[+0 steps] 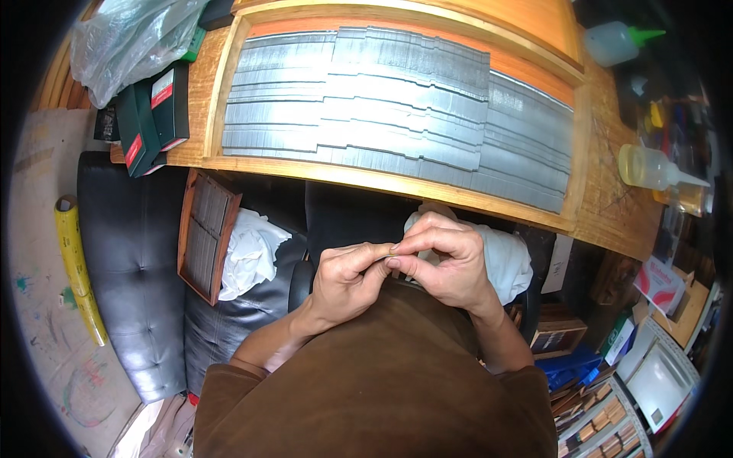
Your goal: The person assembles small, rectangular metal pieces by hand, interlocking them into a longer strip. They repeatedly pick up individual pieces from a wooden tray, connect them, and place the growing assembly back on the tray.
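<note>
My left hand [347, 281] and my right hand [452, 263] meet in front of my body, near the table's front edge. Both are closed in a pinch, thumb against forefinger, with the fingertips of the two hands touching. A thin sliver of something shows between them, too small to name. Just beyond the hands, a wide wooden tray [382, 174] lies on the table, holding packed rows of thin grey metal-looking pieces [405, 99]. To the left, a smaller wooden tray [187, 229] of similar grey pieces leans at a tilt beside a crumpled white cloth [253, 252].
Dark green boxes [141, 130] and a clear plastic bag [130, 42] sit at the table's left end. Squeeze bottles [649, 168] stand on the right. A pale cloth [500, 259] lies behind my right hand. A black padded seat [137, 267] and yellow roll [76, 267] are left.
</note>
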`<state>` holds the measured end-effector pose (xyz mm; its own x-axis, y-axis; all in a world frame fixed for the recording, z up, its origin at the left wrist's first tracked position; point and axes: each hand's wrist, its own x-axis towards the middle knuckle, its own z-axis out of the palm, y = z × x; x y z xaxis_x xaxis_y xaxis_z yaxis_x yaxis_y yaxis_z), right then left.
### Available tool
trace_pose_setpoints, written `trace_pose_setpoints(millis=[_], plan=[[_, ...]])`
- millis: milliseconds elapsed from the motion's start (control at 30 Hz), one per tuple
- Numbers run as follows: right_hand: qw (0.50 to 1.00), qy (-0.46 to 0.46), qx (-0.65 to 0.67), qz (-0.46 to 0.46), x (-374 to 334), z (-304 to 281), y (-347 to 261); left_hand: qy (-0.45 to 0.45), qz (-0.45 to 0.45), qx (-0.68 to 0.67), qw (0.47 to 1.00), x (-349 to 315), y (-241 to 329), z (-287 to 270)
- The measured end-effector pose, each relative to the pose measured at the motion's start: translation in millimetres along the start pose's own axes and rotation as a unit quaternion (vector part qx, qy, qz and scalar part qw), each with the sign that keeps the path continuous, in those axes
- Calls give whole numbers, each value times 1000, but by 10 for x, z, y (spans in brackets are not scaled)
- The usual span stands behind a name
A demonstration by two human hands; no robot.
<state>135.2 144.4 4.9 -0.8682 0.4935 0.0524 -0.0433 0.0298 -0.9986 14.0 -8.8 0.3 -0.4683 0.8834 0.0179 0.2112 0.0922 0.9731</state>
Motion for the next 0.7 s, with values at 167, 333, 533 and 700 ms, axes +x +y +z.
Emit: trace_pose_setpoints(millis=[167, 333, 533, 700], plan=[[1000, -3, 0, 0, 7, -5, 2, 5, 3, -1, 1000, 2, 1, 5], [1000, -3, 1, -1, 16, -13, -3, 3, 5, 5, 1000, 10, 0, -3], [1000, -2, 15, 6, 10, -15, -3, 4, 7, 1, 1000, 13, -1, 2], [1000, -3, 14, 3, 5, -25, 4, 2, 6, 1, 1000, 19, 8, 1]])
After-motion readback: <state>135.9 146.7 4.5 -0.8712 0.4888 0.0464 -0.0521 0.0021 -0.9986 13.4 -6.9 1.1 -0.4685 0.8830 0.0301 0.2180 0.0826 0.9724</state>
